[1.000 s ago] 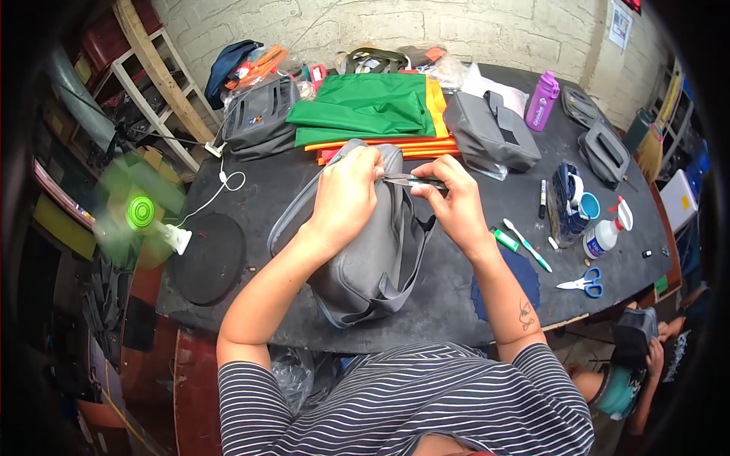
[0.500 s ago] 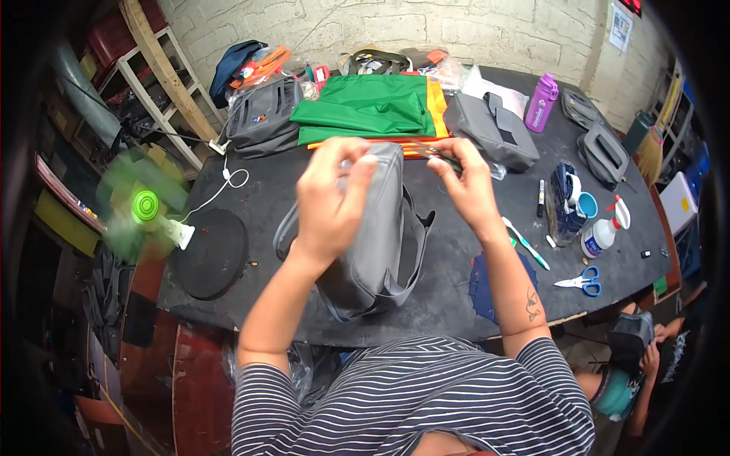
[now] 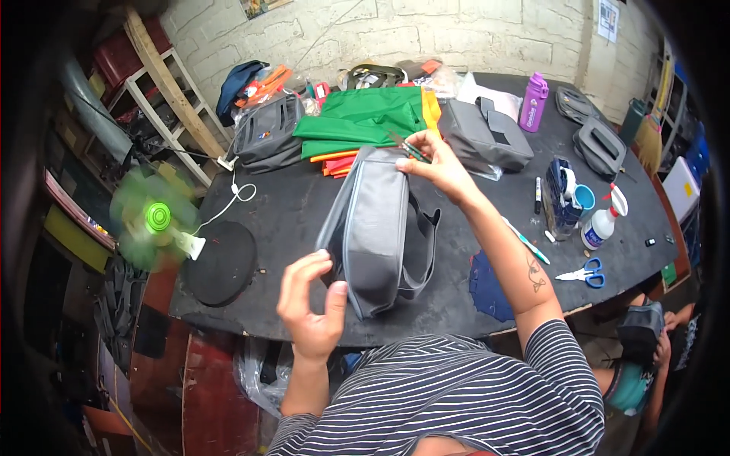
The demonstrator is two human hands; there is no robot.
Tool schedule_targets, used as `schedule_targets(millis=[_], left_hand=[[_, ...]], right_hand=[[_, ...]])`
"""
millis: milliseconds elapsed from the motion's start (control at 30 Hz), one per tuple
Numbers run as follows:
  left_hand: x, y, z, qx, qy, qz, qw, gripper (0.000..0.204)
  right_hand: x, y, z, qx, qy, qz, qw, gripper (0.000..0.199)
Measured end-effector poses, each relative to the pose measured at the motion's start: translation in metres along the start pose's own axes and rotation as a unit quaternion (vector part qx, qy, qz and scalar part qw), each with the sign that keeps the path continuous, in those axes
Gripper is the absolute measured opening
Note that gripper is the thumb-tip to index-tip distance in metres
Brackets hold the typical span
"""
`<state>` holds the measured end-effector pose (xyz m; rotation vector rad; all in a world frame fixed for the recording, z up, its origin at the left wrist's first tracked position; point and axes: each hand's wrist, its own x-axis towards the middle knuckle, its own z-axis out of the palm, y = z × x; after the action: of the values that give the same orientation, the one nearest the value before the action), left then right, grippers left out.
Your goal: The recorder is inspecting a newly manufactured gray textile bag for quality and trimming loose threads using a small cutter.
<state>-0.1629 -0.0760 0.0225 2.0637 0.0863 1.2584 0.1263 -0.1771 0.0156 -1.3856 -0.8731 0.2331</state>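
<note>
A grey fabric bag [image 3: 376, 228] with lighter piping stands on its edge on the black table, its strap looping out on the right side. At the bag's far top end, my right hand [image 3: 433, 167] pinches a small pair of dark thread snips [image 3: 413, 150], blades pointing up and left. The right thumb is at the bag's upper corner. My left hand [image 3: 312, 308] is beside the bag's near left edge with thumb and fingers apart, holding nothing. Whether its fingertips touch the bag I cannot tell.
Folded green cloth [image 3: 372, 114] and grey bags [image 3: 487, 137] lie behind. To the right are a purple bottle [image 3: 534, 102], a spray bottle [image 3: 599, 228], blue-handled scissors [image 3: 585, 273] and a toothbrush [image 3: 526, 239]. A running fan [image 3: 157, 216] stands left. Another person's hands [image 3: 663, 342] hold a bag at lower right.
My left hand has dropped from the bag's top to its near left side. My right hand has moved left with the snips onto the bag's far end. The bag has turned slightly.
</note>
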Motion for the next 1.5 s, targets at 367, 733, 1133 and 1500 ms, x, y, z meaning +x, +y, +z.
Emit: schedule_targets(millis=[367,733,1133,1500], left_hand=[[-0.013,-0.075,0.03,-0.562,-0.126,-0.319,0.753,0.082],[0.027,-0.039,0.051,-0.628,-0.019,-0.374,0.682,0.052],[0.03,-0.062,0.068,-0.695,-0.033,-0.369,0.616,0.058],[0.04,-0.057,0.076,-0.667,-0.032,-0.342,0.661,0.062]], right_hand=[[0.001,-0.03,0.034,-0.029,-0.105,-0.012,0.994,0.054],[-0.019,-0.122,0.029,-0.476,-0.002,-0.184,0.86,0.019],[-0.022,-0.127,0.048,-0.605,-0.031,-0.22,0.764,0.017],[-0.007,-0.113,0.043,-0.617,-0.035,-0.203,0.76,0.018]])
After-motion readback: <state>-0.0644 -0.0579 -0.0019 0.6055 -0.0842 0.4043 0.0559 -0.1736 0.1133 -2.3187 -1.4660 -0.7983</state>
